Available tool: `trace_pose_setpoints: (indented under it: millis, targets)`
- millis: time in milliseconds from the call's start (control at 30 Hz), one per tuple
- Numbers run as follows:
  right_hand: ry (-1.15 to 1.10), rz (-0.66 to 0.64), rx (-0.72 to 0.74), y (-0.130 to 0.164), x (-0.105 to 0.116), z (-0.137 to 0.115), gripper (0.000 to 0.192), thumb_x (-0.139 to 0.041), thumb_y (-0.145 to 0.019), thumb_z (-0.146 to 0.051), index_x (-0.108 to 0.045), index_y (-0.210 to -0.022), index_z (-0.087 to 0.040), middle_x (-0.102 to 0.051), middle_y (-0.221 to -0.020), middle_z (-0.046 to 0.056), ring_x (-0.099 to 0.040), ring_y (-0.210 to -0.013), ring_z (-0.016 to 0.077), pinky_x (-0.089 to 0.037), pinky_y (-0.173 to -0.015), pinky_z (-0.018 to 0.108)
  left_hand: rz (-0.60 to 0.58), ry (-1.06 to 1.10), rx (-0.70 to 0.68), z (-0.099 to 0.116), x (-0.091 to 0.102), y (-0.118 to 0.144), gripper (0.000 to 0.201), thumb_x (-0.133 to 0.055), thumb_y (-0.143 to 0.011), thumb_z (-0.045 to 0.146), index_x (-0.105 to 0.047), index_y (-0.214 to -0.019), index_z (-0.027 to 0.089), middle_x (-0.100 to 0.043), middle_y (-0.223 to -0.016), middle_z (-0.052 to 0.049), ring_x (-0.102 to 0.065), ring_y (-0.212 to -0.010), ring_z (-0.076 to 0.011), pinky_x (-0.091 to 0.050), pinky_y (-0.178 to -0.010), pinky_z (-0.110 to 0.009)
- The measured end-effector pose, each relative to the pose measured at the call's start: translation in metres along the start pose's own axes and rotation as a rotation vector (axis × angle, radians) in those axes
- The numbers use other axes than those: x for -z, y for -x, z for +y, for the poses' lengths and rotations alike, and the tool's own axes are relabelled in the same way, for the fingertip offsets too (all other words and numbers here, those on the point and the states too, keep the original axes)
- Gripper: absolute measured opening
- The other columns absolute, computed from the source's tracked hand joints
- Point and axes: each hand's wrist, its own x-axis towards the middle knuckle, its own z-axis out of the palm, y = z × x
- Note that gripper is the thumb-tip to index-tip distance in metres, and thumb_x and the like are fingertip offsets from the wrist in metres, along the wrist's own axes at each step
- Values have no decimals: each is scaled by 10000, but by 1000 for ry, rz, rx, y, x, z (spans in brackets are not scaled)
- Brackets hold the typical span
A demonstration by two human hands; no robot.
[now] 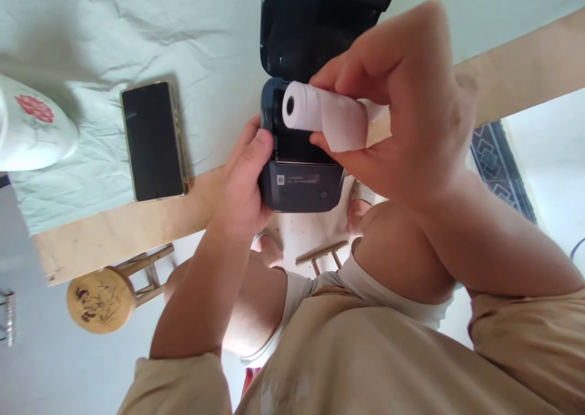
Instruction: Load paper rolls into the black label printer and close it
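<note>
Head camera shows the right hand (411,98) pinching a paper roll (320,113) above the open label printer (299,177). Left hand (244,183) grips the printer's side. Best to lower the roll straight and level.

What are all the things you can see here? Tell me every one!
printer: 1, dark blue-black, lid open, at the table edge
paper roll: 1, white, over the open printer
phone: 1, black screen, lying on the cloth
cloth: 1, pale green, over the table
table: 1, light wood
cup: 1, white with red flower, far left
stool: 1, wooden, on the floor
left hand: steadies the printer
right hand: holds the paper roll
</note>
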Motion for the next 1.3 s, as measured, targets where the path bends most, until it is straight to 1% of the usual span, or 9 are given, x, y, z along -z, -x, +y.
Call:
trace_pose_setpoints:
  millis: [167,333,467,600,767,900,1000,1200,1300]
  targets:
    - [92,79,156,1,-5,8,138,-554,-776,-66,-583,-796,-199,-737,-1033,-39,-691,-828,130,-489,-726,302,-10,-46,-5,-1,-1,1,313,-650,-868,459,-640,-1083,232,-690,-1042,7,-643,-1145,-195,-547,-966,-286]
    - [-5,100,257,8,-5,4,147,-532,-874,-169,-630,-789,-238,-642,-805,8,-580,-736,134,-433,-663,334,-15,-24,-62,-5,4,-1,354,-710,-787,510,-657,-999,232,-680,-911,0,-675,-962,-181,-564,-831,-273]
    - [-58,54,398,12,-6,2,129,-609,-895,-329,-626,-805,-238,-659,-770,-29,-565,-725,135,-383,-655,356,-56,-101,-73,-6,8,-1,421,-819,-692,313,-639,-1071,284,-681,-876,38,-643,-752,-126,-536,-663,-238]
    - [-311,178,217,10,1,8,111,-614,-880,-306,-601,-918,-203,-657,-875,11,-589,-830,123,-463,-676,314,-42,-127,-77,-3,8,0,502,-812,-671,220,-623,-1133,264,-698,-940,11,-677,-813,-149,-572,-725,-265]
    - [-496,225,-105,9,10,11,430,-522,-916,-225,-448,-1332,-302,-369,-1489,29,-422,-1422,218,-510,-584,209,-46,-161,-50,-2,8,0,577,-834,-607,202,-621,-1142,254,-706,-982,-22,-686,-850,-182,-581,-751,-289]
    - [-622,247,-143,12,9,9,354,-457,-955,-239,-506,-1291,-338,-394,-1416,-8,-609,-1201,152,-494,-530,161,-24,-158,-88,-5,11,0,551,-825,-625,227,-626,-1137,259,-704,-967,-17,-683,-808,-173,-570,-693,-269]
    - [-627,68,-130,12,4,10,330,-467,-948,-264,-482,-1276,-293,-475,-1380,14,-563,-1282,178,-442,-464,148,-54,-163,-98,-7,14,0,568,-828,-638,248,-623,-1167,273,-700,-937,-15,-690,-787,-185,-558,-638,-266]
    - [-588,-170,-114,14,-8,11,609,-597,-859,-419,-357,-1378,-208,-578,-1301,93,-605,-1157,205,-577,-805,306,-146,-108,-137,2,11,2,435,-727,-771,449,-648,-1138,231,-702,-945,-69,-702,-1005,-277,-567,-619,-289]
    - [-700,-188,-149,18,-16,10,778,-609,-858,-464,-202,-1482,-241,-621,-1179,70,-648,-866,133,-562,-690,267,-170,-137,-228,6,9,2,351,-687,-817,433,-675,-1090,213,-698,-891,-71,-701,-1012,-274,-563,-612,-294]
